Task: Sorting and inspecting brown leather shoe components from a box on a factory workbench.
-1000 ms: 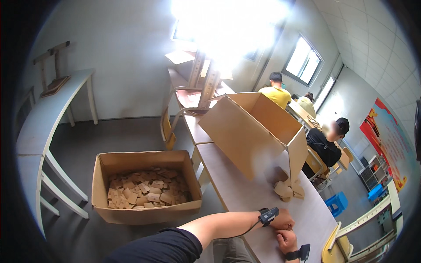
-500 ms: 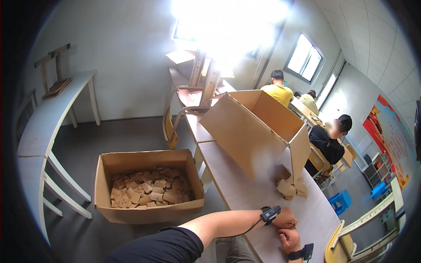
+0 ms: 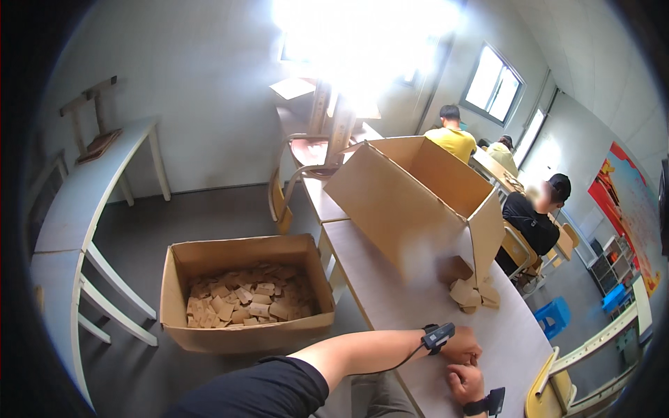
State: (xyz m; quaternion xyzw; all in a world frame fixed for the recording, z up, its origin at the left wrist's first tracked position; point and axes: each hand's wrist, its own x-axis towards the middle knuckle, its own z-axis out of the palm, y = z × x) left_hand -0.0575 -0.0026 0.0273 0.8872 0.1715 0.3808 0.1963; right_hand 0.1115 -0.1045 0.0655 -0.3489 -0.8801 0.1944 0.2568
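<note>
My left hand [image 3: 463, 345] and my right hand [image 3: 465, 383] are close together above the pale table [image 3: 411, 313], each with a black band and a small device at its wrist. The fingers of both are curled inward and nearly meet. Whatever they may hold is hidden or too small to make out. Just beyond them, a few small folded brown cardboard pieces [image 3: 468, 296] lie on the tabletop. They are beside a large tilted cardboard box [image 3: 390, 202], whose open side faces up and right.
On the floor at the left stands an open cardboard box [image 3: 244, 341] with many small cardboard pieces in it. Upturned chairs [image 3: 341, 136] rest on the far tables. Several people sit beyond, one in a yellow top [image 3: 449, 143]. A yellow-seated chair [image 3: 550, 393] is at the right.
The whole view has shifted slightly, so the room appears a little further right. My hands stay together over the table with their fingers curled; the boxes and cardboard pieces look unmoved.
</note>
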